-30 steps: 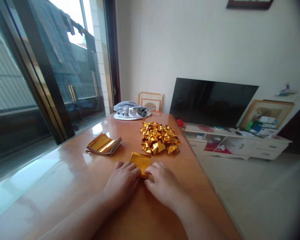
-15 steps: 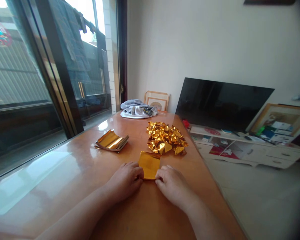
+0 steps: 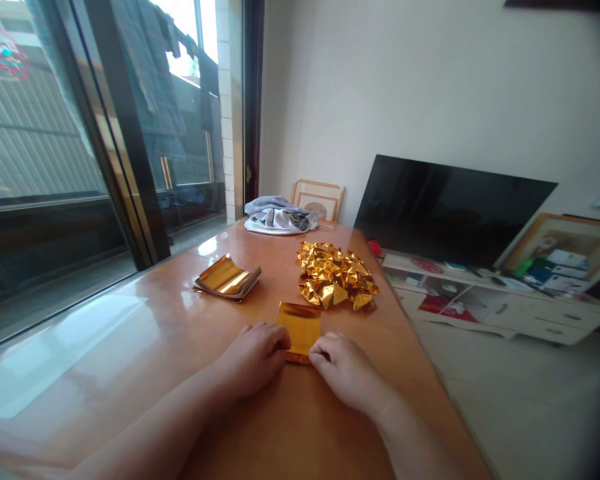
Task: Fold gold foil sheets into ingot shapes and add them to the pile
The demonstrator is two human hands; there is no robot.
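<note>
A sheet of gold foil paper (image 3: pixel 301 328) lies on the table between my hands, with a narrow strip turned up along its near edge. My left hand (image 3: pixel 257 350) is closed on the sheet's near left corner, thumb and fingers pinched. At the near right corner, my right hand (image 3: pixel 341 360) pinches the same edge. Beyond the sheet is a heap of folded gold paper pieces (image 3: pixel 333 273). To the left, a stack of gold foil paper (image 3: pixel 229 277) rests with its edges curling up.
The glossy wooden table (image 3: pixel 180 373) runs away toward the wall. Bundled grey and white cloth (image 3: pixel 280 217) and small frames (image 3: pixel 319 197) sit at its far end. A television (image 3: pixel 450 210) stands on a white cabinet (image 3: pixel 510 313) to the right; a glass door (image 3: pixel 105 133) is on the left.
The strip at the sheet's near edge now shows as a distinct turned-up band. Both hands keep their places at the corners. The camera view has shifted slightly.
</note>
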